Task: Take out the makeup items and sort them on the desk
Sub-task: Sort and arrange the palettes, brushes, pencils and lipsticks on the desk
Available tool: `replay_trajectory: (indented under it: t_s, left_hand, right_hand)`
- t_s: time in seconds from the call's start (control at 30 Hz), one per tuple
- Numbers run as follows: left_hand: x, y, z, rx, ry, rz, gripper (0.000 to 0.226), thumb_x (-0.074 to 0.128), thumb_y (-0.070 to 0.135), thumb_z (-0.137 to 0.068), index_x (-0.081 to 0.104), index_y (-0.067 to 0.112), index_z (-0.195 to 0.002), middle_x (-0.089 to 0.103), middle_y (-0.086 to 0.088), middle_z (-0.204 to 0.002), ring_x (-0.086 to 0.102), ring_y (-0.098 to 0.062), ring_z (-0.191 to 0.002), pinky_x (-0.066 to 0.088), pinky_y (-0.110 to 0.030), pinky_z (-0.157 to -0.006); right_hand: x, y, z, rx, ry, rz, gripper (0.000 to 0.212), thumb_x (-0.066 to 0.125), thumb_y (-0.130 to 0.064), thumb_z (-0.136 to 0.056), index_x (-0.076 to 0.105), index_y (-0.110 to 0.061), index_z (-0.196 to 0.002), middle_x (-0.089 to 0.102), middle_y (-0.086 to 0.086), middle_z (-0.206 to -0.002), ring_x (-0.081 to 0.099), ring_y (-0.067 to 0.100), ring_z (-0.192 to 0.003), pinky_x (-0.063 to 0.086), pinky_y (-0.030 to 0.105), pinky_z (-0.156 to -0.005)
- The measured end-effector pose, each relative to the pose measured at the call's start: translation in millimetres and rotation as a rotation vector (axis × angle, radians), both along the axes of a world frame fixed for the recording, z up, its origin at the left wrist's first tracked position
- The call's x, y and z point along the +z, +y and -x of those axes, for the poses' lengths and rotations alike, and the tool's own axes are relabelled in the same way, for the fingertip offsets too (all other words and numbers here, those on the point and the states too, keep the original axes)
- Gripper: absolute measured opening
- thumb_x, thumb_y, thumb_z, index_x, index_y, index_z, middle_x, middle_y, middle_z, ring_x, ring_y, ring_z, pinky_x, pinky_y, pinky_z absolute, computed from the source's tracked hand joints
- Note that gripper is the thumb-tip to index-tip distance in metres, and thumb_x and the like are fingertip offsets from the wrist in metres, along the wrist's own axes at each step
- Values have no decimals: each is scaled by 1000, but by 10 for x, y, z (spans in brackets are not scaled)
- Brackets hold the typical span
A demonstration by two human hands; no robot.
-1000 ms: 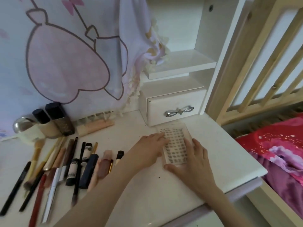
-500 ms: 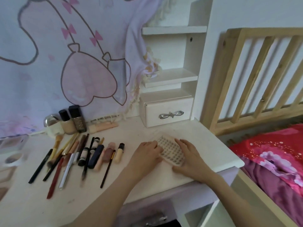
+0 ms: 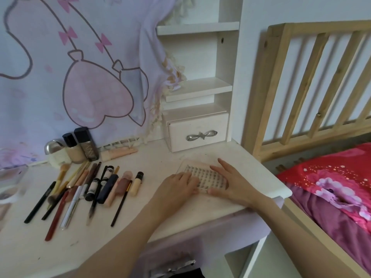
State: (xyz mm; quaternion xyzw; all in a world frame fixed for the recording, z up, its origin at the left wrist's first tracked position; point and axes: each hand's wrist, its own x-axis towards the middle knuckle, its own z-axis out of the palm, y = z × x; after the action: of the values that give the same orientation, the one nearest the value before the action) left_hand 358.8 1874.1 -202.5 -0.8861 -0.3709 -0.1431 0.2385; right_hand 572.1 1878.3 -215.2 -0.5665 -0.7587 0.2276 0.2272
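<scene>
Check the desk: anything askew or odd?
Mostly tidy. The flat lash tray lies at an angle to the desk edge, left hand and right hand resting on its sides. One peach tube lies crosswise behind the row of pencils and brushes.

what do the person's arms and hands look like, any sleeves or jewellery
Both forearms are bare as far as the frame shows, with no sleeves in view. The left hand and right hand show no gloves, rings, bracelets or watch. Nail details are too blurred to tell.
</scene>
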Motion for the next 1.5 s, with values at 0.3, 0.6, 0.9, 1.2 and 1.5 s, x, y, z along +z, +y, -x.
replay_trajectory:
  t_s: [0.3, 0.6, 0.9, 1.2, 1.5]
  left_hand:
    - [466, 125, -144, 47, -194, -193, 44, 29, 33, -96, 67, 19, -79, 53, 5, -50, 52, -16, -40, 34, -21, -33]
    - [510, 61, -294, 34, -348, -69, 37, 38, 35, -90, 68, 17, -79, 62, 5, -60, 60, -17, -48, 38, -23, -36]
    - [571, 113, -292, 8, -302, 30, 16, 56, 25, -88, 66, 12, -85, 66, 0, -67, 60, -27, -50, 38, -28, -41]
    - [564, 219, -113, 87, -893, 411, 21, 39, 23, -98, 60, 21, -99, 65, 3, -79, 59, -8, -68, 46, -23, -63]
    - [401, 266, 88, 169, -1614, 809, 34, 43, 0, -92, 53, 18, -119, 60, -4, -115, 59, -13, -99, 52, -27, -80]
  right_hand:
    - [76, 54, 0, -186, 682, 113, 108, 56, -77, -57, 17, -31, -147, 48, -11, -132, 51, -8, -107, 36, 15, -91]
    - [-19, 141, 179, -135, 1069, 145, 89, 70, -68, -63, 40, -26, -135, 57, -2, -126, 56, 8, -116, 42, 36, -103]
    - [-5, 123, 260, -226, 1129, 116, 58, 69, -55, -71, 51, -24, -117, 69, 2, -107, 66, 8, -98, 50, 16, -78]
    - [284, 128, 444, -158, 1289, 125, 66, 66, -41, -76, 45, -14, -132, 64, 7, -120, 63, 22, -107, 52, 40, -91]
    - [476, 48, 605, -114, 849, -136, 9, 64, -15, -87, 67, -23, -87, 71, -5, -81, 64, 12, -75, 52, 24, -69]
